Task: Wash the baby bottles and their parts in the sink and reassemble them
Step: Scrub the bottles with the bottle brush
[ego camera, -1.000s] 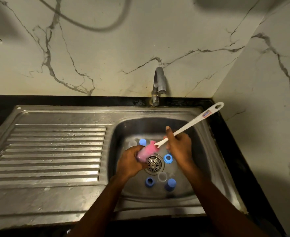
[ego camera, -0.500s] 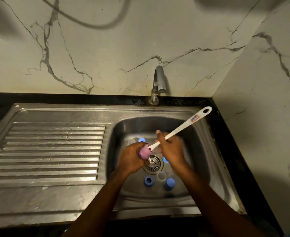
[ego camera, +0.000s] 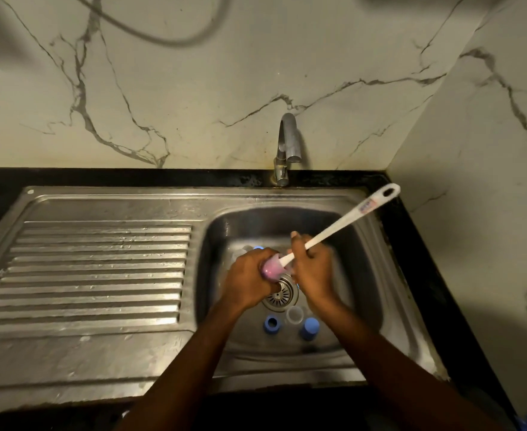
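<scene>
Parts lie loose on the floor of the basin (ego camera: pixel 377 275): a blue ring (ego camera: pixel 271 325), a clear cup (ego camera: pixel 294 315) and a blue cap (ego camera: pixel 309 328) in a row just near of the drain (ego camera: pixel 279 295). Another blue bit (ego camera: pixel 257 248) peeps out just far of the left hand (ego camera: pixel 249 278).

Both hands meet over the drain and hide part of it. The left hand is curled tight round the near end of the pink head (ego camera: pixel 273 269) of the brush (ego camera: pixel 343 227); what else it holds is hidden. The right hand (ego camera: pixel 313 269) grips the white handle close to the head, fingers wrapped, thumb up. The handle slants up and far-right, and its eyelet end hangs above the basin's far right rim, near the black counter (ego camera: pixel 411 244).

The tap (ego camera: pixel 288 144) stands at the far rim, its spout over the basin and apart from the hands. The right wall (ego camera: pixel 489 181) closes in beyond the counter strip. Left of the basin spreads the ribbed drainboard (ego camera: pixel 100 269). A hose (ego camera: pixel 162 38) loops high on the far wall.
</scene>
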